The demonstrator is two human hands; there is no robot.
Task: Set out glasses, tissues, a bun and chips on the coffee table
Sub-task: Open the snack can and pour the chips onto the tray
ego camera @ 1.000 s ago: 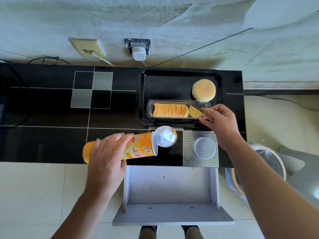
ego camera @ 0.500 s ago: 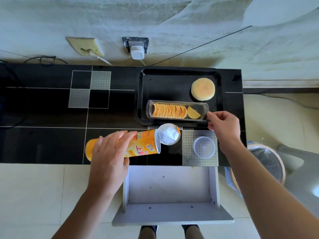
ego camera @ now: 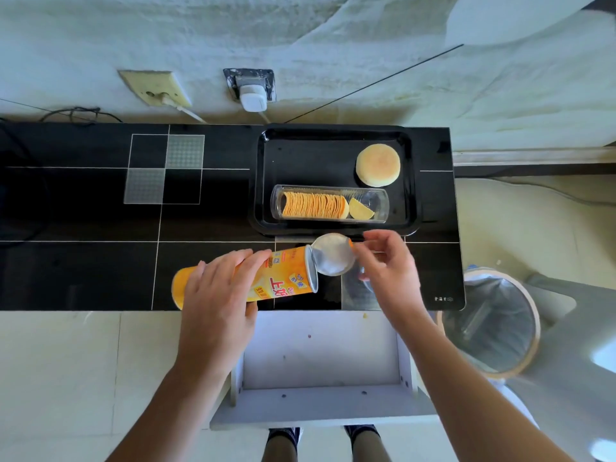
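A: The left hand (ego camera: 216, 311)?
B: Wrapped round the orange chip can (ego camera: 266, 278), which lies on its side just in front of the black tray (ego camera: 266, 208)

A: The right hand (ego camera: 386, 271)?
B: Fingers pinch the can's peeled foil seal (ego camera: 333, 254). In the tray, chips (ego camera: 315, 205) fill a clear sleeve; the bun (ego camera: 377, 165) sits behind them

The desk (ego camera: 83, 208) is long, glossy black, crossed by thin white lines, with a small checker of grey dotted squares (ego camera: 165, 168) left of centre; its far edge runs along the wall. A black tray (ego camera: 336, 141) lies on its right part, near the far edge. On the tray a round bun (ego camera: 377, 165) sits at the far right, and a clear tub (ego camera: 330, 204) of stacked chips (ego camera: 313, 205) lies lengthwise along the near side, apart from the bun.
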